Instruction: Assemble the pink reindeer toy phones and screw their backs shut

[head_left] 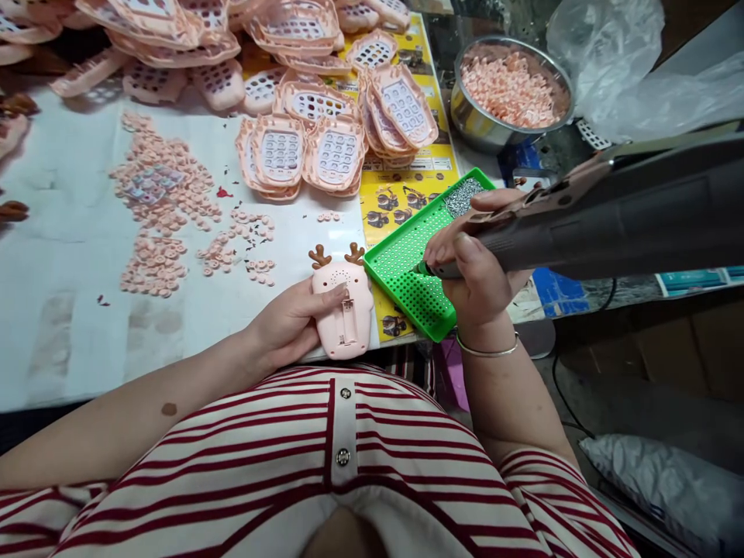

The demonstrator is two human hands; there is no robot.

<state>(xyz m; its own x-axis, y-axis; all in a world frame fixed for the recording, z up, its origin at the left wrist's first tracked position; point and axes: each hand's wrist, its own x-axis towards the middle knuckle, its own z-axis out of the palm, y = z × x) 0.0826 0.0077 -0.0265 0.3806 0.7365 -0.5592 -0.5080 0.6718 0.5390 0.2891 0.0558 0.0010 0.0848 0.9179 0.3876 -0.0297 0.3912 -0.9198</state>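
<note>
My left hand (pixel 299 318) grips a pink plastic toy casing (pixel 344 325) with brown antlers at the table's front edge, thumb on its back. An open slot shows in that back. In my right hand (pixel 480 271) is a large grey power screwdriver (pixel 604 217), its tip pointing left over a green perforated tray (pixel 407 294). Small silver screws (pixel 463 197) lie in the tray's far corner. Whether a screw sits on the tip cannot be made out.
Stacks of pink shell halves (pixel 334 155) stand behind, with small pink rings (pixel 168 186) at the left. A metal bowl (pixel 511 93) of pink pieces stands back right, beside clear plastic bags (pixel 616 70). A cable hangs at the right.
</note>
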